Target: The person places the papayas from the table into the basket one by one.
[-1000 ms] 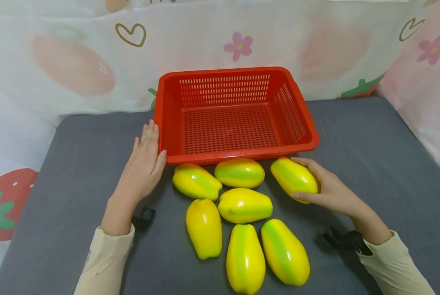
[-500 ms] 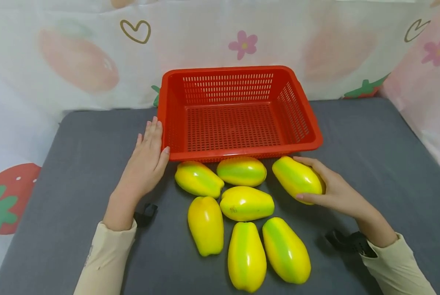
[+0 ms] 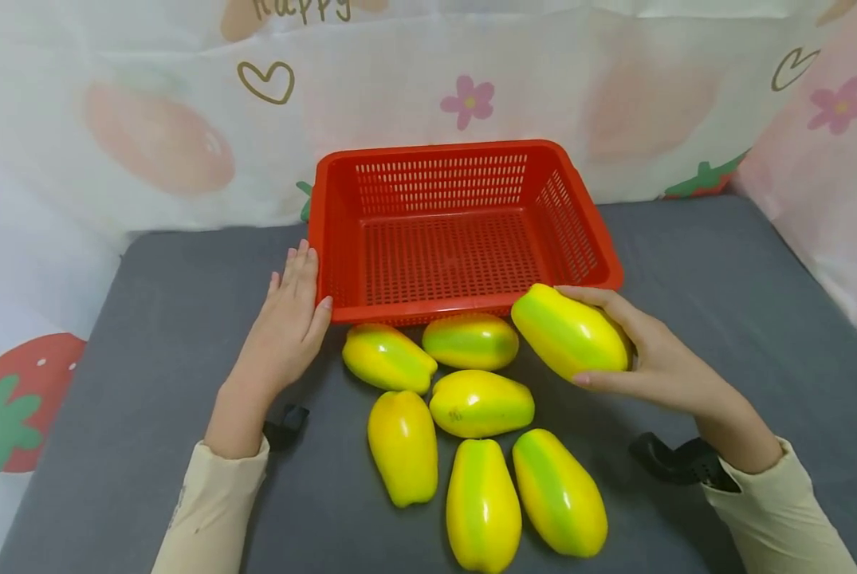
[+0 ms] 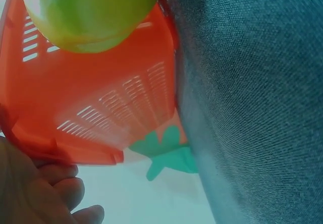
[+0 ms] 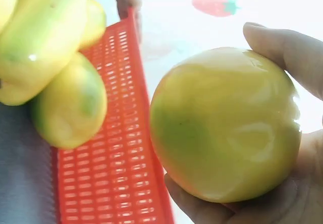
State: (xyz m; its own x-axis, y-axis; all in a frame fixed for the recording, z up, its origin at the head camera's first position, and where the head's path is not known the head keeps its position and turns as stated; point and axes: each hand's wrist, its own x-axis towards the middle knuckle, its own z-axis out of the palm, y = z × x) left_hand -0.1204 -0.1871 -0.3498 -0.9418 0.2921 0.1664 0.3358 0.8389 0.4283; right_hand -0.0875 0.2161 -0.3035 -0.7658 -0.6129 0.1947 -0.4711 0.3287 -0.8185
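In the head view my right hand [image 3: 654, 355] grips a yellow-green papaya [image 3: 570, 333], thumb on its near side and fingers round the far side. The fruit is raised off the cloth, its tip by the front right rim of a red plastic basket [image 3: 428, 311]. The right wrist view shows the same papaya [image 5: 227, 125] filling the palm. My left hand [image 3: 277, 327] lies with straight fingers against the basket's left side; in the left wrist view its fingertips [image 4: 68, 188] touch the rim. Nothing lies inside the basket.
Several more papayas lie on the grey cloth in front of the basket, among them one papaya [image 3: 471, 341] at its front wall and another papaya [image 3: 484, 506] near the bottom edge. A printed curtain [image 3: 528, 80] hangs behind the basket.
My right hand has lifted the papaya off the cloth and brought it slightly left, towards the basket's front rim. The left hand stays at the basket's side.
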